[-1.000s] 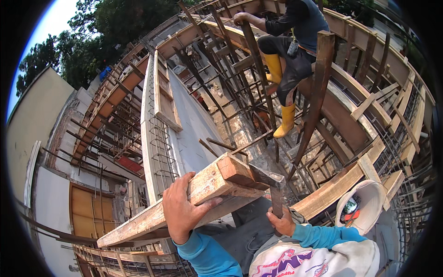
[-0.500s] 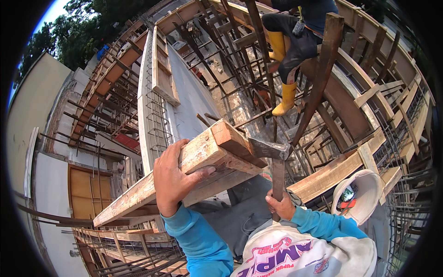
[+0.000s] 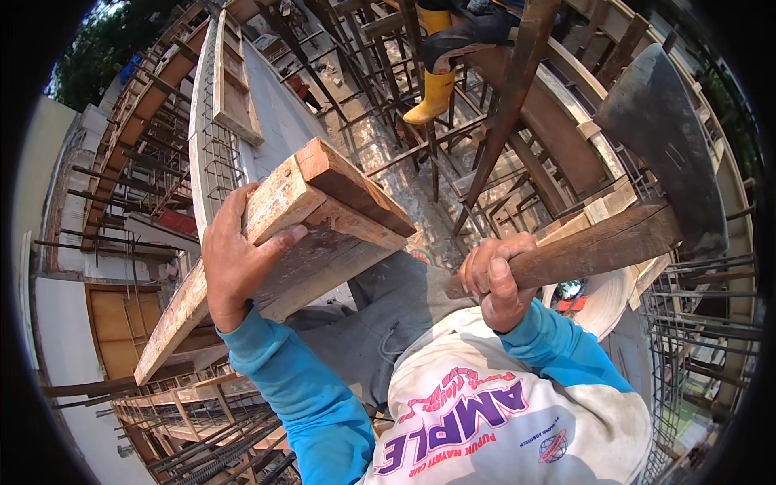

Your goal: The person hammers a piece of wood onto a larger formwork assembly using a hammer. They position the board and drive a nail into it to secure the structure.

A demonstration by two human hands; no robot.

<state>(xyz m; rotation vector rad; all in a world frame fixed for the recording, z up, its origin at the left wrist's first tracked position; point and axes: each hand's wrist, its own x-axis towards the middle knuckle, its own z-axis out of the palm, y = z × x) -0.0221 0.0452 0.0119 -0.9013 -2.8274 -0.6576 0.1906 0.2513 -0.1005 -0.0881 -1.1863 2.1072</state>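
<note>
My right hand (image 3: 499,279) is closed around the lower handle of an axe (image 3: 598,249), which has a worn wooden handle and a broad dark blade. The axe is raised to the right, its blade apart from the wood. My left hand (image 3: 234,263) grips the side edge of a long timber formwork piece (image 3: 279,198), thumb over its top and fingers on the far side. A short reddish-brown wood block (image 3: 356,187) sits at the formwork's near end. The formwork slants down toward the left, over my lap.
A person in yellow rubber boots (image 3: 435,95) is on the framework ahead. Wooden props (image 3: 513,105) and a deep drop lie below. A whitish tub (image 3: 612,295) stands at my right, near steel bars (image 3: 699,323). A rebar cage (image 3: 217,162) runs along the wall at left.
The axe has swung from the wood block's end up and to the right, with my right hand rising. My left hand keeps its grip on the formwork. The view has shifted to the right.
</note>
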